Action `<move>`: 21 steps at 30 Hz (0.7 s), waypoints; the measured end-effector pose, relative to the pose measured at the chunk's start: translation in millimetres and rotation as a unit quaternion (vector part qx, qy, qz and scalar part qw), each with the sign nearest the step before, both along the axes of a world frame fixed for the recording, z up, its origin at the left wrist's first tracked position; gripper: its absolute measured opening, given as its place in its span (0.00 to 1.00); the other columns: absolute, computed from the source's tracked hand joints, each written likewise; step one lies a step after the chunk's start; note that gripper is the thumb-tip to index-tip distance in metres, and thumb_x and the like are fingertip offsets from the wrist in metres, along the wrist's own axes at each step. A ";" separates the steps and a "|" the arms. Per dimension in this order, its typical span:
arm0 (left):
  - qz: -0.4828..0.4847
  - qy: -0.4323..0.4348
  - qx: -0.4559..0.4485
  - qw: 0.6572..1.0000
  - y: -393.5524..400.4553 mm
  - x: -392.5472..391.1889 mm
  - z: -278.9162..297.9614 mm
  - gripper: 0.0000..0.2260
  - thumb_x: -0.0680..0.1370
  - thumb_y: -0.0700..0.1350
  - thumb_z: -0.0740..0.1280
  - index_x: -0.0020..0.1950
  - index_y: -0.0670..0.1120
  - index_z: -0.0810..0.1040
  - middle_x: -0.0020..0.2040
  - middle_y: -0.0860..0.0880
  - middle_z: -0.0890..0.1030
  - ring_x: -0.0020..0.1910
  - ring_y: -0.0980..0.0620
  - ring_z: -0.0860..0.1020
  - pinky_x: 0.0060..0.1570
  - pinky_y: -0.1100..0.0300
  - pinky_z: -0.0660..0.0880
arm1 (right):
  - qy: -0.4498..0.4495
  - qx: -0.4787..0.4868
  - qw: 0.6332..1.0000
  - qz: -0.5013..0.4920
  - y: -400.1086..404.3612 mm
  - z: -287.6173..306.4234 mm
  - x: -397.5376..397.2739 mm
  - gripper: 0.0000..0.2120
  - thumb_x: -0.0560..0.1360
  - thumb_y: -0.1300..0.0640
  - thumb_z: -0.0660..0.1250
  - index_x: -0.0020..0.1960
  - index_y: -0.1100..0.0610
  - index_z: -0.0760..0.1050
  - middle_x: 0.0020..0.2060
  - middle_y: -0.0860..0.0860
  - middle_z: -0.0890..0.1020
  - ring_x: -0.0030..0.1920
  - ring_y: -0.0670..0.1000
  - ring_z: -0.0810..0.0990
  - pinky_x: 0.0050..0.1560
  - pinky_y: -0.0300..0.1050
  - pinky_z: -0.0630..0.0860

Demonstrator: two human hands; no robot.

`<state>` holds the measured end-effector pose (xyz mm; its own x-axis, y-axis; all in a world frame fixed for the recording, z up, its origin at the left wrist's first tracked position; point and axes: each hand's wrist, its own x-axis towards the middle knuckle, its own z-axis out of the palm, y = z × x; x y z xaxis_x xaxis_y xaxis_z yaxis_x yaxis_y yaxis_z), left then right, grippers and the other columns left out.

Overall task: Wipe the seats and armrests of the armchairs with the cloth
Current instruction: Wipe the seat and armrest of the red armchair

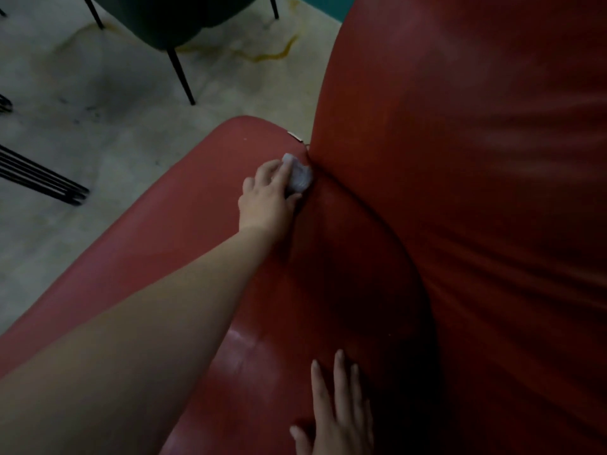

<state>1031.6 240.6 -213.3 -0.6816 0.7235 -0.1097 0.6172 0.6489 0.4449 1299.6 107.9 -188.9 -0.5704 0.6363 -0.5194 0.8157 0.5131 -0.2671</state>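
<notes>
head view, steeply down, close on armchair (460, 192)

Dim room; soft glare on the glossy red leather armchair seat (249, 359), deep shadow beside it, edges smeared.

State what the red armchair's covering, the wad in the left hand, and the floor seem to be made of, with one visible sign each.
Red armchair: probably smooth leather or vinyl; glossy highlights, soft folds.
Cloth, held in the left hand: pale crumpled fabric or tissue; too blurred to tell.
Floor: likely polished stone or marble-look tile; pale with yellowish veins.
</notes>
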 end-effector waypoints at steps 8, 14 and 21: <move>-0.217 0.029 0.025 0.975 -3.3 60.6 -10.6 0.16 0.81 0.50 0.61 0.69 0.57 0.74 0.67 0.49 0.73 0.55 0.40 0.71 0.54 0.50 0.69 | 0.010 0.008 1.000 0.008 -4.6 -6.8 3.1 0.38 0.57 0.33 0.58 0.63 0.51 0.68 0.66 0.58 0.73 0.50 0.62 0.83 0.38 0.58 0.80; -0.079 0.046 0.023 0.996 14.0 -4.7 -7.0 0.26 0.76 0.37 0.64 0.73 0.52 0.69 0.73 0.46 0.68 0.64 0.38 0.66 0.60 0.54 0.63 | 0.045 0.045 0.998 0.006 -6.1 -13.5 4.6 0.38 0.58 0.32 0.59 0.63 0.50 0.69 0.69 0.56 0.68 0.58 0.61 0.78 0.42 0.58 0.80; -0.251 -0.001 0.013 0.968 -23.5 61.5 -4.6 0.16 0.81 0.47 0.62 0.70 0.53 0.73 0.71 0.47 0.72 0.59 0.41 0.71 0.59 0.54 0.65 | -0.009 -0.005 0.999 -0.033 -4.3 1.3 -7.6 0.56 0.36 0.37 0.79 0.64 0.49 0.73 0.62 0.56 0.78 0.57 0.60 0.81 0.44 0.59 0.80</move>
